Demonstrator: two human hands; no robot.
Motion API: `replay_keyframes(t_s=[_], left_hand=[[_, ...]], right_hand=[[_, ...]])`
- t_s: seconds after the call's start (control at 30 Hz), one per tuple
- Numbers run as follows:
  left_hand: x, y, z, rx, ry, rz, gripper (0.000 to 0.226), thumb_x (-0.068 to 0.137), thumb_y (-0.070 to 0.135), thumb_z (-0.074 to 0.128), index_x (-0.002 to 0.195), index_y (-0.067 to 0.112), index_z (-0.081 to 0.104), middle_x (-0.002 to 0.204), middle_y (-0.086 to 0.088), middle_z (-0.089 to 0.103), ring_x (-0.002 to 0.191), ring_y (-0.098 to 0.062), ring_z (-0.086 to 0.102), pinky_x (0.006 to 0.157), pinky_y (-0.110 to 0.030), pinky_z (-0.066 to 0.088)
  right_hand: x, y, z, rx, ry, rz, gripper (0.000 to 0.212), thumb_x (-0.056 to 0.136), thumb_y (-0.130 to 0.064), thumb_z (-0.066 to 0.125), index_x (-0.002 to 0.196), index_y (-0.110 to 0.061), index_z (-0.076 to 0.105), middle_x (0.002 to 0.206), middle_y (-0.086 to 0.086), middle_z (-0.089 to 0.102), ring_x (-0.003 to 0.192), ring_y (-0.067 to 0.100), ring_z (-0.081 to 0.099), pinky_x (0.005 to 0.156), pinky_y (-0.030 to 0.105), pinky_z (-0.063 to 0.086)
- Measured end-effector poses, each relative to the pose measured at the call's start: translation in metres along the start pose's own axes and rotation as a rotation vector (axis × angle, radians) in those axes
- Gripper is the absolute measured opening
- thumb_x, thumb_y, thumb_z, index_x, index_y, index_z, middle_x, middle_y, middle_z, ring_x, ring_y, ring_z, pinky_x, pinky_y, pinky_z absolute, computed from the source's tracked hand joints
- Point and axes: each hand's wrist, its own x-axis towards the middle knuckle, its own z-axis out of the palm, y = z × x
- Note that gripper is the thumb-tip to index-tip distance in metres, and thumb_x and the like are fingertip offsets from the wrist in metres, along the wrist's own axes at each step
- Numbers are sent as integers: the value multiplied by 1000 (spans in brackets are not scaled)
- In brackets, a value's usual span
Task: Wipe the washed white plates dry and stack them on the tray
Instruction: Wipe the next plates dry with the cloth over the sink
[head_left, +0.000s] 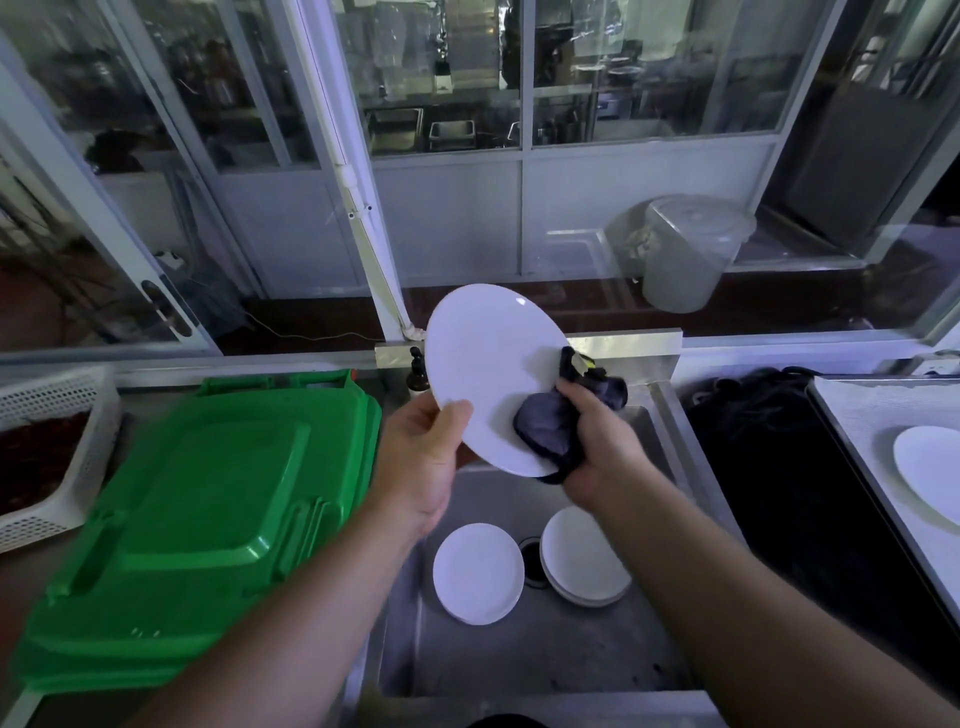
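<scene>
Wiping is under way: the left hand (421, 447) pinches the round white plate (493, 374) by its rim, tilted above the steel sink (519, 654), while the right hand (597, 441) clamps a dark bunched cloth (545, 431) against its lower face. Next, seemingly, a turn of the plate, then across to the grey metal tray (857, 441) at right.

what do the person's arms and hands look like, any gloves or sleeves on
Both hands are bare: no gloves on the left hand or the right hand. Both forearms are uncovered as far as the frame's bottom edge, with no sleeve in view. No watch, ring or bracelet is visible on either.
</scene>
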Motion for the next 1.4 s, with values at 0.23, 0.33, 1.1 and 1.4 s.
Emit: replay_keyframes(t_s=[0.23, 0.33, 1.1, 1.4], left_hand=[[-7, -15, -7, 57, -60, -2, 21, 74, 24, 79, 96, 25, 81, 102, -8, 79, 92, -22, 75, 74, -34, 60], [4, 11, -14, 6, -10, -132, 25, 80, 28, 76, 98, 12, 77, 102, -15, 78, 90, -26, 75, 73, -38, 61], [7, 19, -11, 56, 17, -170, 36, 82, 41, 77, 105, 13, 75, 104, -12, 79, 91, -28, 75, 80, -43, 60], [11, 35, -3, 72, 48, -163, 29, 80, 31, 66, 98, 10, 72, 106, -19, 77, 93, -30, 70, 83, -42, 52]], right_hand=[[-4, 12, -12, 46, -27, 78, 37, 93, -31, 77, 126, -14, 74, 116, 16, 78, 103, 38, 77, 83, 52, 63], [-5, -3, -19, -85, -59, 32, 34, 89, -26, 80, 119, -11, 74, 106, 11, 80, 89, 30, 78, 74, 43, 63], [-13, -5, -21, -89, -50, -7, 34, 90, -23, 79, 119, -7, 73, 107, 13, 79, 92, 30, 78, 79, 43, 63], [-14, -27, -7, -120, -55, -89, 26, 90, -23, 80, 113, -12, 75, 108, 15, 80, 86, 30, 78, 75, 44, 64]])
